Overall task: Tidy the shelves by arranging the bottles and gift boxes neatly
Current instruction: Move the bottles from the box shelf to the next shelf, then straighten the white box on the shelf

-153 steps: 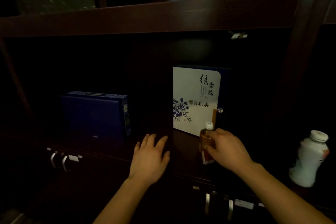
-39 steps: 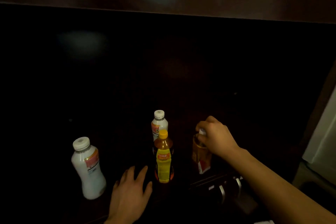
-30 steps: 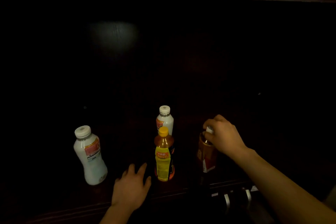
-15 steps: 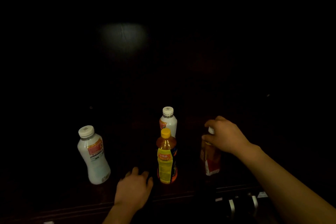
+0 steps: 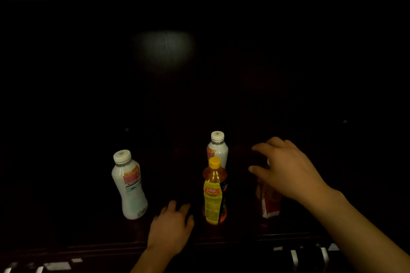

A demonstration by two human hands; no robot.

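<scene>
Now: right hand (image 5: 288, 173) spread above the red-labelled bottle (image 5: 269, 205)

Its fingers are splayed and grip nothing. The left hand (image 5: 170, 226) rests on the dark shelf (image 5: 88, 230), fingers loosely bent, just beside the yellow-labelled bottle (image 5: 213, 197). One white bottle (image 5: 218, 150) stands behind that, and another white bottle (image 5: 131, 188) stands further left.
</scene>
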